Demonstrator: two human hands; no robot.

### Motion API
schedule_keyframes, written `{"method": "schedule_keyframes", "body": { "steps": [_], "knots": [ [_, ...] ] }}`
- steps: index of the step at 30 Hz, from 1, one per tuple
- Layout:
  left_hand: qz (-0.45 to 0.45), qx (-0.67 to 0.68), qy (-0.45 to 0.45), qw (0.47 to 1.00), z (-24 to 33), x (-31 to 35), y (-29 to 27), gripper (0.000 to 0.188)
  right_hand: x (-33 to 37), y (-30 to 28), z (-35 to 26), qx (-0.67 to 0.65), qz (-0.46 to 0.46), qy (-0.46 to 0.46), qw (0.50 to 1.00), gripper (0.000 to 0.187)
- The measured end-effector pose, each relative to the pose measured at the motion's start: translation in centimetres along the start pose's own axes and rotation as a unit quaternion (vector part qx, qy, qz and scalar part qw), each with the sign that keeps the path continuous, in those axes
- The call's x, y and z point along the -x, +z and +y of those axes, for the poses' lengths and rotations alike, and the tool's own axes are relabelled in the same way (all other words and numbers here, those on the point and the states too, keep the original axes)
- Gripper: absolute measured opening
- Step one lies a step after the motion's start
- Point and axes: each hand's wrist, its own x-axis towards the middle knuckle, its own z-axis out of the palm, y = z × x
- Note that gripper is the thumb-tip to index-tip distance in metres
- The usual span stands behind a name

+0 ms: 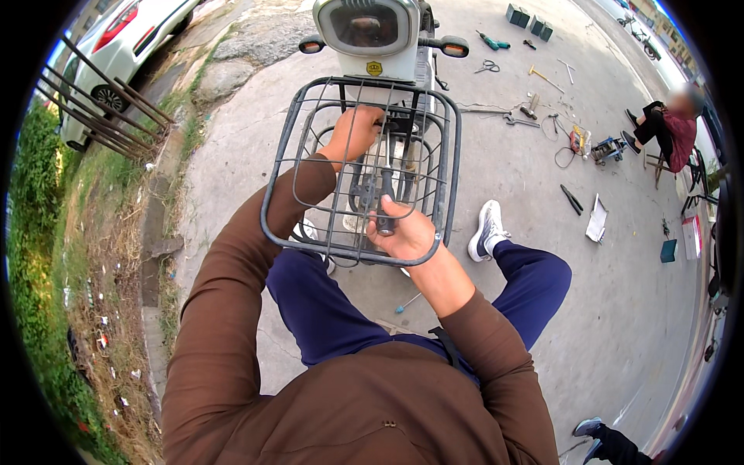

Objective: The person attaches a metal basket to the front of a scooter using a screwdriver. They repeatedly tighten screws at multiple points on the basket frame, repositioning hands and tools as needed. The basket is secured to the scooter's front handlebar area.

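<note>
A dark wire basket (454,155) is mounted at the front of a white two-wheeler (380,63), its wires crossing in front of both my hands. My right hand (411,235) is closed around the dark handle of a screwdriver (387,183), whose shaft points away from me toward the basket bracket. Up by that bracket (399,122), near the screwdriver's tip, my left hand (355,136) has its fingers curled together. Whatever they pinch is hidden by the fingers and wires.
A blue-handled screwdriver (400,309) lies between my feet. To the right, the concrete holds a hammer (546,79), a green power drill (494,41), black-handled pliers (572,200), a wrench (521,121) and cables. A person (673,136) sits farther right. A white car (116,58) stands far left.
</note>
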Motion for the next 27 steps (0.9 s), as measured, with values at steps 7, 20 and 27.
{"method": "schedule_keyframes", "body": {
  "steps": [7, 20, 27],
  "knots": [
    [-0.015, 0.016, -0.016, 1.0, -0.1, -0.2, -0.4, 0.02, -0.2, 0.0, 0.3, 0.038, 0.002, -0.013, 0.999, 0.018],
    [0.013, 0.029, 0.001, 0.999, 0.1, -0.2, -0.7, 0.015, 0.1, -0.1, -0.3, 0.023, 0.028, -0.025, 0.999, 0.018],
    [0.045, -0.026, 0.115, 0.992, -0.6, -0.5, -0.5, 0.016, 0.0, -0.1, -0.5, 0.022, 0.023, -0.035, 0.999, 0.015]
  ]
}}
